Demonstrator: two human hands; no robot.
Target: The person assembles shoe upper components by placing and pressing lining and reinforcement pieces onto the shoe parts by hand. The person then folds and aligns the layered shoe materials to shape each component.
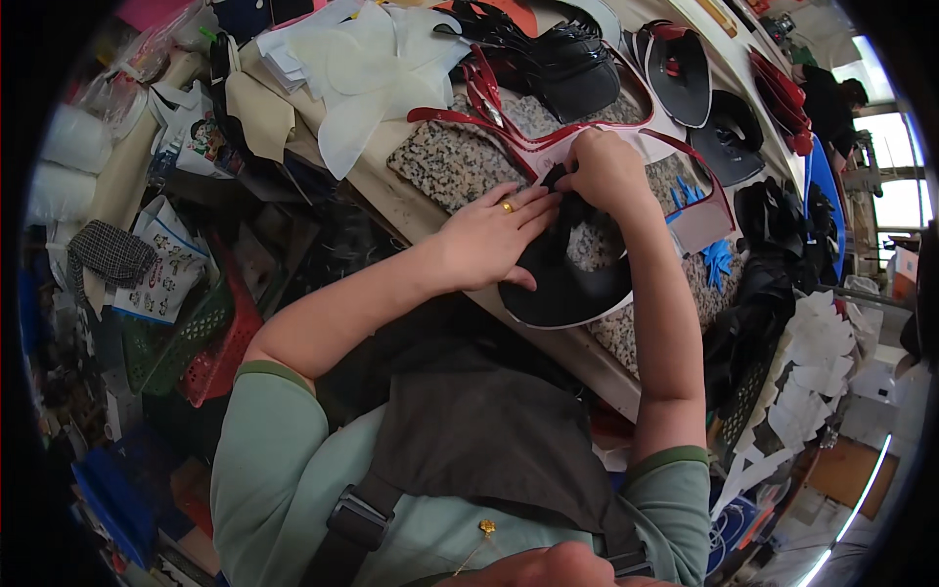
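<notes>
A black curved shoe-upper piece (567,289) with a pale edge lies over the near side of a speckled stone slab (445,161). My left hand (497,235) rests flat on its left side, fingers stretched toward its narrow upper end. My right hand (604,171) is closed, thumb and fingers pinching that narrow end; the fingertips are partly hidden. Just beyond both hands, a red-edged piece with pale lining (543,155) spreads over the slab, its red strips reaching left and right.
Black glossy pieces (577,83) are heaped behind the slab, with more dark curved uppers (680,78) at the far right. Whitish cut sheets (381,73) lie at the far left. Blue gloves (719,262) sit right of my right forearm. Green and red baskets (171,342) stand left.
</notes>
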